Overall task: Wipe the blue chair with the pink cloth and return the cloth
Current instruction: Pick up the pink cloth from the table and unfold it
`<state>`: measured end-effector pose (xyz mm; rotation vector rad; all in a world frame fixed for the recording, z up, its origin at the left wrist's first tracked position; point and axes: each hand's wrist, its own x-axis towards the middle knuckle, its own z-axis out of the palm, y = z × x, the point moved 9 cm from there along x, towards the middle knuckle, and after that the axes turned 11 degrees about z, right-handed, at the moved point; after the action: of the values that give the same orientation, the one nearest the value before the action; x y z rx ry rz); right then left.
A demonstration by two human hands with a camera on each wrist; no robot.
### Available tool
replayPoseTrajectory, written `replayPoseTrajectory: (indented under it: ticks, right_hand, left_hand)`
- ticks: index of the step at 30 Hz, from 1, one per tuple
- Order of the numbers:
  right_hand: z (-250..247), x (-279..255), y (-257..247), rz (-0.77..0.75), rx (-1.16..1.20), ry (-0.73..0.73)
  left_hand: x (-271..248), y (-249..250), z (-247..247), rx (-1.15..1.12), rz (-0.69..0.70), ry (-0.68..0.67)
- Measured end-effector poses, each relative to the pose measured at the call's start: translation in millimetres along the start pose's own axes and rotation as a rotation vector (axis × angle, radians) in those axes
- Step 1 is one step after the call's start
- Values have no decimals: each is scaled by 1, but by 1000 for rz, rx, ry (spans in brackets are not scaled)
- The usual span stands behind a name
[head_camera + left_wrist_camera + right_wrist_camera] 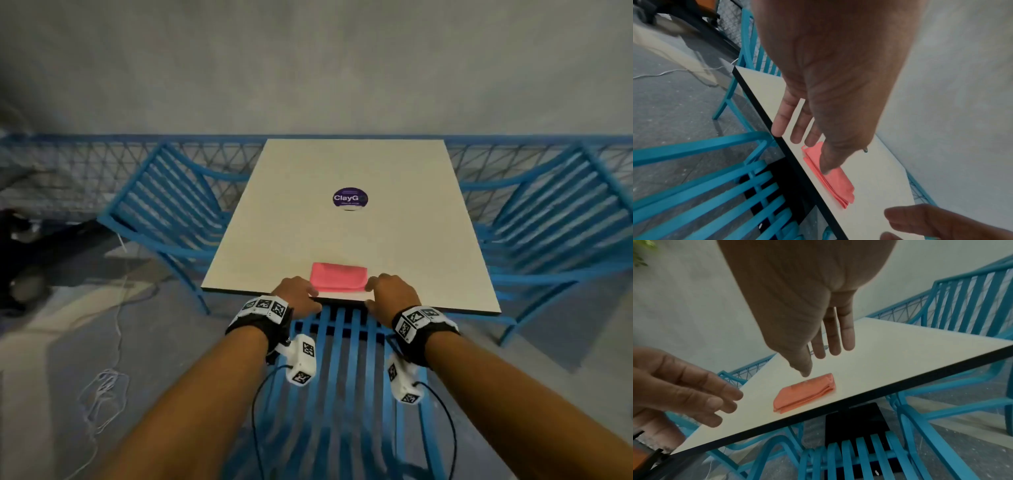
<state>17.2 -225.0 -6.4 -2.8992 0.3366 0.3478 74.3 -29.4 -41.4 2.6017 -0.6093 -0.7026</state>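
A folded pink cloth lies flat on the white table, close to its near edge. My left hand is over the cloth's left end, fingers straight and spread. Its thumb tip is above the cloth, and contact cannot be told. My right hand hovers at the cloth's right end, fingers straight, holding nothing. The blue slatted chair stands right below my wrists, tucked partly under the table.
Two more blue chairs flank the table, one left and one right. A purple round sticker marks the table's middle. A blue mesh fence runs along the grey wall. White cables lie on the floor at left.
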Motion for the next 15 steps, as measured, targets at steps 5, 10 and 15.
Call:
replayPoseTrajectory:
  ticks: [5,10,15]
  right_hand:
    - [29,35,8,36,52,42]
    - [48,65,15,74,34,87]
    - [67,90,19,87,44,72]
  left_hand:
    - [33,0,16,-88,-15,27]
    - [62,-2,22,-14,-21,95]
    - [85,-13,38,44,-68,156]
